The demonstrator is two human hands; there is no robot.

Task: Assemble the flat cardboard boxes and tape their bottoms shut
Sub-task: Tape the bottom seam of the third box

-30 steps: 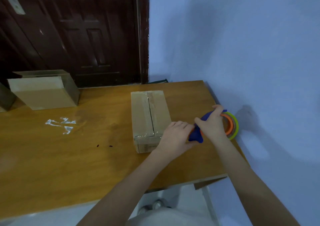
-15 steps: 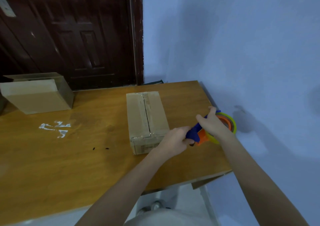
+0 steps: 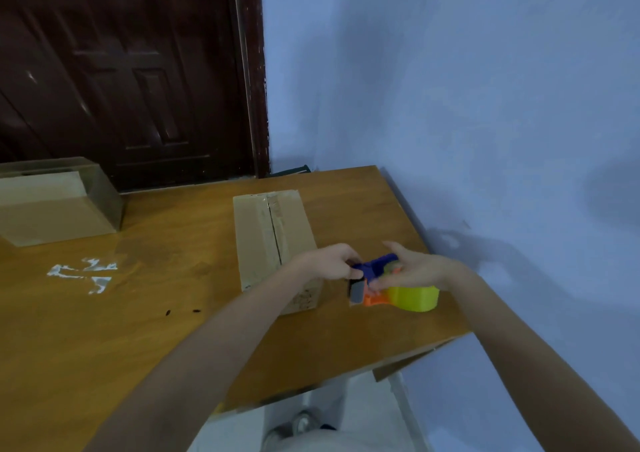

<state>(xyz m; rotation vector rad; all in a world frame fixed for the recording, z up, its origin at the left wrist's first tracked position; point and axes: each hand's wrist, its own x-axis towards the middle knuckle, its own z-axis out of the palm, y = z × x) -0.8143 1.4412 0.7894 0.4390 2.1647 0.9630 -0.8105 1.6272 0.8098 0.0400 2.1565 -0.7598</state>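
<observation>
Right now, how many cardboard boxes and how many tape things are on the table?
Brown cardboard boxes: 2, the closed one in the middle and the open one at far left.
Blue, orange and yellow plastic tape dispenser: 1.
Total: 3.

2 cardboard boxes (image 3: 273, 244) (image 3: 55, 202), 1 tape dispenser (image 3: 391, 289), 2 hands (image 3: 329, 263) (image 3: 419, 270), 1 table (image 3: 138, 330).

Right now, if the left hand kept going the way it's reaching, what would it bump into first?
Nothing new: the left hand already grips the tape dispenser, reaching rightward. Just past it is the right hand, probably next, though depth is unclear.
</observation>
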